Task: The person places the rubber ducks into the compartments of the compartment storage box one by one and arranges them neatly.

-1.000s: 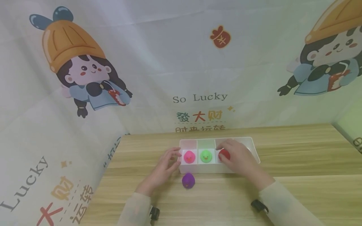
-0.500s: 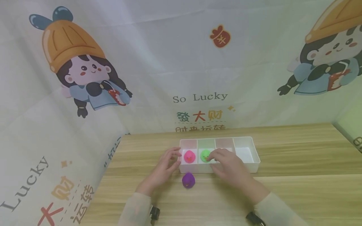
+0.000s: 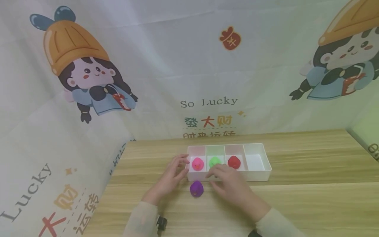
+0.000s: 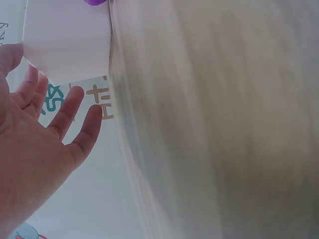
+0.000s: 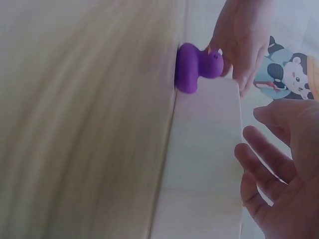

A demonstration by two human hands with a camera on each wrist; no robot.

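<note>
A white divided box holds a pink rubber duck, a green rubber duck and a red rubber duck in separate compartments, left to right. Its rightmost compartment has no duck. On the table before the box's left part sits a purple rubber duck. My left hand touches the box's left end with loosely spread fingers. My right hand hovers over the box's front wall, right of the purple duck, holding nothing. The right wrist view shows that hand's fingers parted, apart from the purple duck.
All this stands on a wood-grain table. Behind and to the left hangs a pale printed cloth with cartoon figures and lettering. A dark strap device sits at the left wrist.
My right hand has let go of the red duck, which now lies in the third compartment. The hand has moved left and nearer the front, toward the purple duck. My left hand stays put.
</note>
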